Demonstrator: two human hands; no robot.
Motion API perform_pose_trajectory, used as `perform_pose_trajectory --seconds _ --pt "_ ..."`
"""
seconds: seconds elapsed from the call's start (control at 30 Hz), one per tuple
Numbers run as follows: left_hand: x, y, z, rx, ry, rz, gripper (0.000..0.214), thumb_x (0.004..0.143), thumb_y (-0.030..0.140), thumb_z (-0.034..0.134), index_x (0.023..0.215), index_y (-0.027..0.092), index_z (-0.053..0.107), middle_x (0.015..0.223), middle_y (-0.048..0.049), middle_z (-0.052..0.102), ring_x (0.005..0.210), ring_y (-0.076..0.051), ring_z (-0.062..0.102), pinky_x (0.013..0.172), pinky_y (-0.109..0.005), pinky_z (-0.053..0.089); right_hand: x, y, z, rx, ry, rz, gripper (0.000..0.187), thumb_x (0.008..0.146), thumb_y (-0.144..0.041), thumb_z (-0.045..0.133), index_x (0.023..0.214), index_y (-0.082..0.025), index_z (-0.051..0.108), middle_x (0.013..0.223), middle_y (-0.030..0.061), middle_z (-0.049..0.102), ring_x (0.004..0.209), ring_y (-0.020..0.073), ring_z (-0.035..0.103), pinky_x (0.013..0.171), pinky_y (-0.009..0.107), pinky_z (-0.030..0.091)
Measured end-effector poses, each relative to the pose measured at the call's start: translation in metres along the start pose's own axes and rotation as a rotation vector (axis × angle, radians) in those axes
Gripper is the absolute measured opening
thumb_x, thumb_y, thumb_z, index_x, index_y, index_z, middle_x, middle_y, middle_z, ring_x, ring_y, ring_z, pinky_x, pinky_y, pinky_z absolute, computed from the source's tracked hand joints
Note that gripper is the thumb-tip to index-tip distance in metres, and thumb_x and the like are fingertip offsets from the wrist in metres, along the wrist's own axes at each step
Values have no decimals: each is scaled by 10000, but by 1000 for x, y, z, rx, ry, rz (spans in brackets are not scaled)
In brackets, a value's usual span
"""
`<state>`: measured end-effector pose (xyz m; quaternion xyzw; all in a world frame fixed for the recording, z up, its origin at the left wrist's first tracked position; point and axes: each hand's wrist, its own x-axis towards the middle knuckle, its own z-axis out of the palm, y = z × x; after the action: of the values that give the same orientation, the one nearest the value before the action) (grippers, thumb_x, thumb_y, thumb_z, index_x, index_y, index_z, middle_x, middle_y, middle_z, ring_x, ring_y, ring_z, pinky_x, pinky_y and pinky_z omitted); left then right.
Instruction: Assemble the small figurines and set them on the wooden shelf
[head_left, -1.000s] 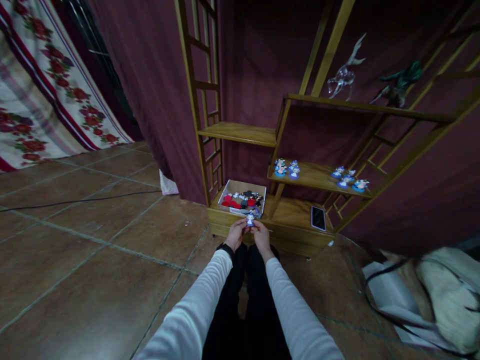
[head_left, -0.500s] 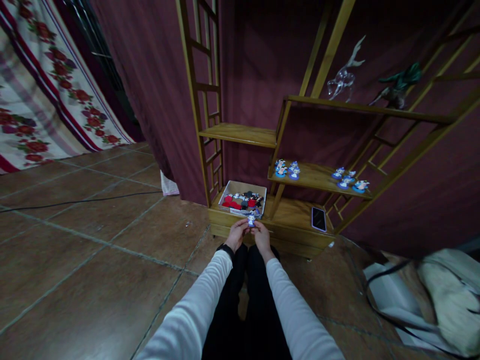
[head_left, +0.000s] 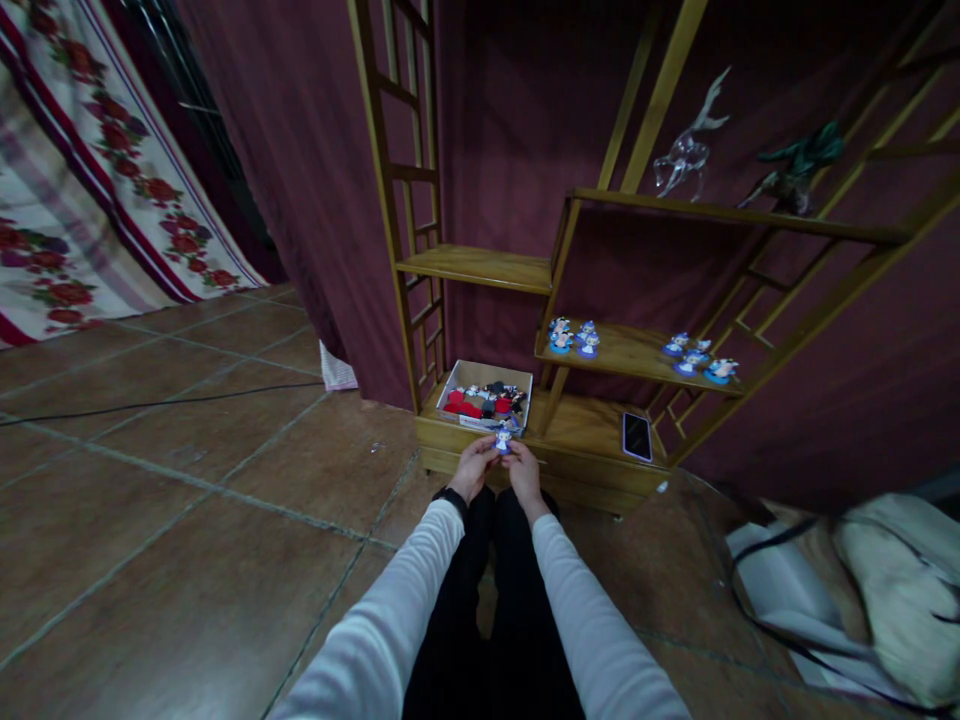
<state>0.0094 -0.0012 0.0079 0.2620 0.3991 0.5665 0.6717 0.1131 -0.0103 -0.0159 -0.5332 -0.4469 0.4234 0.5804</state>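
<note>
A small purple and white figurine (head_left: 503, 439) is held between both hands, in front of the low cabinet. My left hand (head_left: 474, 469) pinches it from the left side, and my right hand (head_left: 523, 470) grips it from the right. Just beyond the hands, a cardboard box (head_left: 459, 378) holds several red, black and white small pieces. On the middle shelf (head_left: 630, 352) stand two groups of similar figurines: one group (head_left: 588, 345) at the left end, another (head_left: 690, 363) toward the right end.
A phone (head_left: 637, 437) lies on the cabinet's lower board. Higher up, a clear deer ornament (head_left: 684, 160) and a dark green figure (head_left: 799, 170) stand on the upper shelf (head_left: 742, 217). A pale bag (head_left: 892, 590) rests on the floor at right; a black cable (head_left: 165, 400) crosses the tiles.
The figurine has tilted slightly in my fingers, its top tipping away from me. Both hands stay in nearly the same spot.
</note>
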Motion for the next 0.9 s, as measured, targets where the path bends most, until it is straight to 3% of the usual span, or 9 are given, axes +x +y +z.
perform_pose_trajectory --seconds 0.9 --pt "2 -2 -3 -46 -33 -6 343 572 -49 644 860 137 640 773 -51 676 674 -114 614 644 -211 454 2 4 0 -3 7 -12 381 674 -200 454 1002 -176 646 976 47 696 801 172 653 774 325 523"
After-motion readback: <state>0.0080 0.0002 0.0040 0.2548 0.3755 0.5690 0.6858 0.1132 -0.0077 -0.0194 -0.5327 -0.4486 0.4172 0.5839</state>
